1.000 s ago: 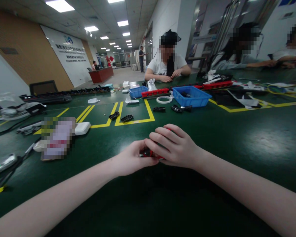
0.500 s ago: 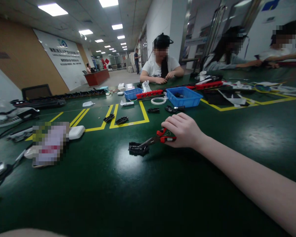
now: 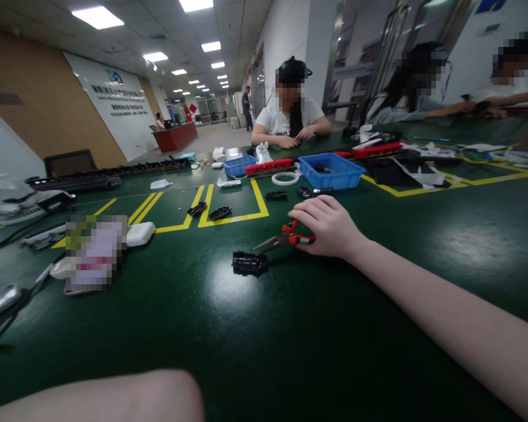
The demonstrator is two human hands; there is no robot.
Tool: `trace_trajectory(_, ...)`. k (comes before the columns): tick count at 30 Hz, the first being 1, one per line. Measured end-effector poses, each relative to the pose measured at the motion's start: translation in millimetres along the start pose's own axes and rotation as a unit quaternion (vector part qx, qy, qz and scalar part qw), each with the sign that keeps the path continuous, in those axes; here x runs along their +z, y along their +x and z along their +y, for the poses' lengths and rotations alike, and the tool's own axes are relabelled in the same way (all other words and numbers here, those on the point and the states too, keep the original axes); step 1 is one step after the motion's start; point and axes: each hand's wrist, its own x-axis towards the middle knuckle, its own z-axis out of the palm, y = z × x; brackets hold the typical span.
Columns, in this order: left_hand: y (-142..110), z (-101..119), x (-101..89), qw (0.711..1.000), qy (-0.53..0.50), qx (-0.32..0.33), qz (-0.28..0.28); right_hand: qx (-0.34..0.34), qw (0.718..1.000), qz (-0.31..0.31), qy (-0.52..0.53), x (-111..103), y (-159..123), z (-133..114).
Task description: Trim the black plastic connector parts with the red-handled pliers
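Note:
My right hand (image 3: 330, 227) is wrapped round the red handles of a pair of needle-nose pliers (image 3: 276, 240). The long jaws point left, with their tips just above the right end of a small black plastic part (image 3: 249, 263). Whether the tips touch that part I cannot tell. The part lies on the dark green table (image 3: 264, 334) and has a ridged, glossy surface. At the bottom left a piece of my left arm shows, its rounded end blurred; the fingers are outside the picture.
Several similar black parts, among them one (image 3: 220, 213) by the yellow tape (image 3: 233, 220), lie farther back. Behind my right hand stands a blue bin (image 3: 331, 179), near a white ring (image 3: 286, 178). A phone (image 3: 97, 255) and white case (image 3: 140, 234) are left. A person (image 3: 290, 111) sits opposite.
The plier tips have moved up and right, away from the black part's middle. My left arm has risen farther into the bottom left. The view has shifted slightly.

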Motion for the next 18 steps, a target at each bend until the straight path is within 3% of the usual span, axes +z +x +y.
trace_trajectory(3,30.2,-24.3,-12.5,0.998,0.014,0.059,-0.013,0.02,1.0,0.0,0.012,1.9,-2.3,3.9)
trace_trajectory(4,39.4,-35.3,-15.1,0.995,0.039,0.092,0.011,0.024,1.0,-0.003,0.018,2.5,-3.0,5.2)
trace_trajectory(6,53.5,-59.1,-16.2,0.99,0.092,0.044,0.094,0.028,0.999,-0.013,0.033,3.8,-4.4,7.5)
trace_trajectory(9,61.5,-88.9,-10.0,0.986,0.114,-0.008,0.125,0.028,0.998,-0.032,0.055,5.6,-5.4,9.6)
trace_trajectory(15,60.8,-105.3,-2.1,0.997,0.044,-0.036,0.051,0.017,0.994,-0.064,0.085,6.5,-5.7,8.9)
trace_trajectory(18,61.7,-106.2,-2.2,0.997,0.047,-0.046,0.047,0.018,0.993,-0.071,0.091,6.5,-6.1,9.0)
